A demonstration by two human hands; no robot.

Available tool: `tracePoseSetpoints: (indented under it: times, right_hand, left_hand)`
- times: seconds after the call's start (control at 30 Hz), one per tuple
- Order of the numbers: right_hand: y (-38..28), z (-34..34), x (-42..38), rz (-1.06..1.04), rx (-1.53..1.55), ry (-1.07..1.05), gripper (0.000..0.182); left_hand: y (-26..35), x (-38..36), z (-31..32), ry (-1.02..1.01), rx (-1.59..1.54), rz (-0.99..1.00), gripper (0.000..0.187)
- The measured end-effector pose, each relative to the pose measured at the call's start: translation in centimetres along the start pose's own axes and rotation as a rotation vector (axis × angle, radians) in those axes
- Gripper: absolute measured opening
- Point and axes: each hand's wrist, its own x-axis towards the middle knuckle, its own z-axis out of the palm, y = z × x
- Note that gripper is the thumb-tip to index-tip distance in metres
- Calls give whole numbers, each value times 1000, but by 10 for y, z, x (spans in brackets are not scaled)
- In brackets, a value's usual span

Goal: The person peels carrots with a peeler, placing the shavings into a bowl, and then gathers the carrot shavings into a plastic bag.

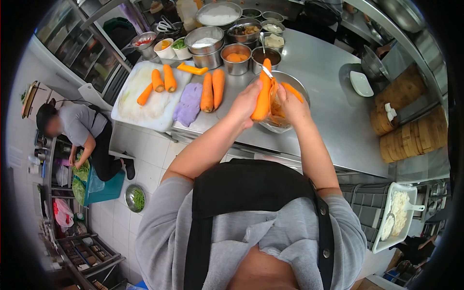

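Note:
My left hand (245, 102) is closed around the thick end of a large carrot (261, 104), tilted with its tip away from me. In my right hand (294, 105) is a peeler with an orange handle (293, 92); its metal blade (266, 72) lies against the carrot near the tip. A strip of peel (273, 89) hangs along the carrot's side. Beneath both hands stands a metal bowl (303, 87) with orange peelings (277, 112) inside. Two whole carrots (212, 91) lie to the left, beside a crumpled purple cloth (188, 105).
A white cutting board (145, 113) holds several carrot pieces (157, 80) and a yellow-orange object (192, 68). Metal containers (236, 59) of ingredients line the back. Bamboo steamers (413, 140) and a white dish (361, 84) are at right. A co-worker (87, 128) handles greens at left.

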Motion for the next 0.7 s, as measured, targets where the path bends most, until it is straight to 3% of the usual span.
tracePoseSetpoints:
  times: [0.23,0.33,0.43,0.63,0.7]
  right_hand:
    - [0,20,9,37,67,-3,54]
    - [13,18,24,80,80,-68,55]
    - [12,21,17,61,111,-30,52]
    - [-7,25,-14,-114,-17,5,41]
    - [-11,23,-21,-154,-49,7,40]
  left_hand:
    - [-11,-38,-29,-73,123,52,46]
    - [-19,-58,-29,-53,144,-14,44]
    - [-17,-34,-42,-45,60,57,41]
    - [10,59,-47,106,-278,19,37]
    - [17,67,-44,131,-249,2,36]
